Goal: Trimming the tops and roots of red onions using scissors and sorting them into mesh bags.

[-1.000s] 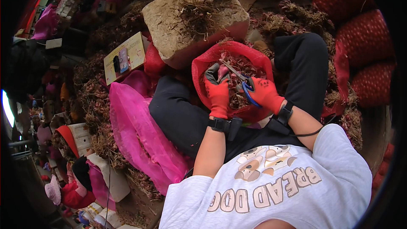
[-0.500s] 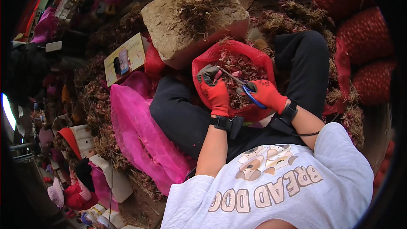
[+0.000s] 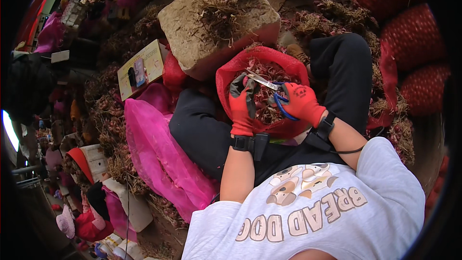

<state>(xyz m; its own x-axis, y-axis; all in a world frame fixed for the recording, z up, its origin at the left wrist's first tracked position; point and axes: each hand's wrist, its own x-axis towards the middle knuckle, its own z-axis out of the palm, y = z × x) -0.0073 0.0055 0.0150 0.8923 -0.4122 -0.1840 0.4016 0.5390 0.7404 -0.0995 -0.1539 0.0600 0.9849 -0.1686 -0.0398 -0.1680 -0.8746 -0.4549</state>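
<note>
Cluttered floor, piles of dried roots all round. I see scissors [image 3: 269, 84] now raised over red mesh bag [image 3: 262, 91] in lap; right hand [image 3: 303, 103] grips handles, left hand [image 3: 243, 103] has shifted, pinching a bulb at the blades. Cut looks imminent.

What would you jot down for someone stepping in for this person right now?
Left hand: red glove, in the red mesh sack on the lap, closed on one of the small red bulbs; which one is hard to tell.
Right hand: red glove, holding blue-handled scissors, blades pointing toward the left hand.
Around: pink mesh bag to the left, a block with dry roots ahead, filled red sacks to the right.
Done: several sacks look filled.
Left: the lap sack still holds bulbs with stringy roots.
</note>
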